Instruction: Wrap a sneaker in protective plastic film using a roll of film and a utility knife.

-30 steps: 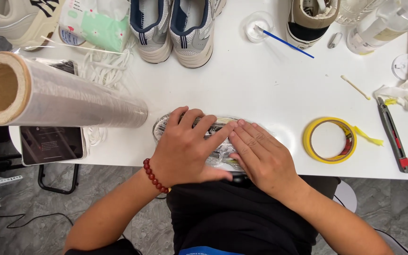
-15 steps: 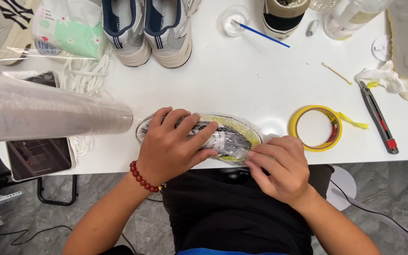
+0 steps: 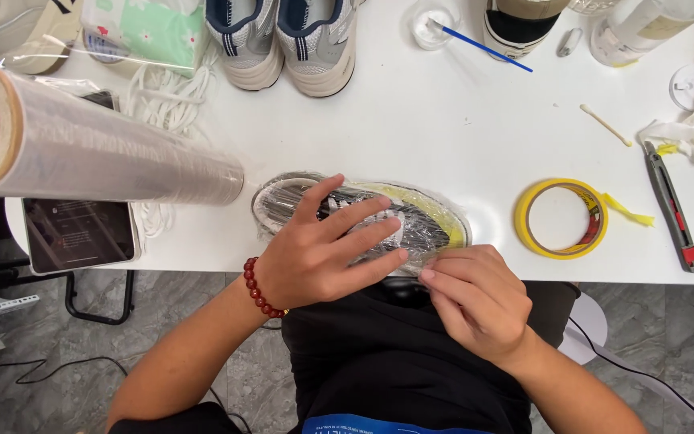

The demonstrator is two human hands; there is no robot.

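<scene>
A shoe wrapped in clear plastic film (image 3: 435, 221) lies on its side at the near edge of the white table (image 3: 443, 120). My left hand (image 3: 323, 253), with a red bead bracelet at the wrist, lies flat on top of it with the fingers spread, pressing it down. My right hand (image 3: 475, 301) is at the shoe's near right end by the table edge. Its fingers are curled and pinch the film there. A big roll of clear film (image 3: 98, 153) hangs close to the camera on the left, its end just left of the shoe.
A yellow tape roll (image 3: 560, 219) and a utility knife (image 3: 672, 209) lie to the right. A tablet (image 3: 78, 233) sits at the left edge beside white laces (image 3: 166, 88). A pair of sneakers (image 3: 283, 40), a tissue pack (image 3: 150, 32) and a small cup (image 3: 431, 24) stand at the back.
My right hand has slid off the top of the shoe to its near right end and curled onto the film. My left hand stays pressed on the shoe.
</scene>
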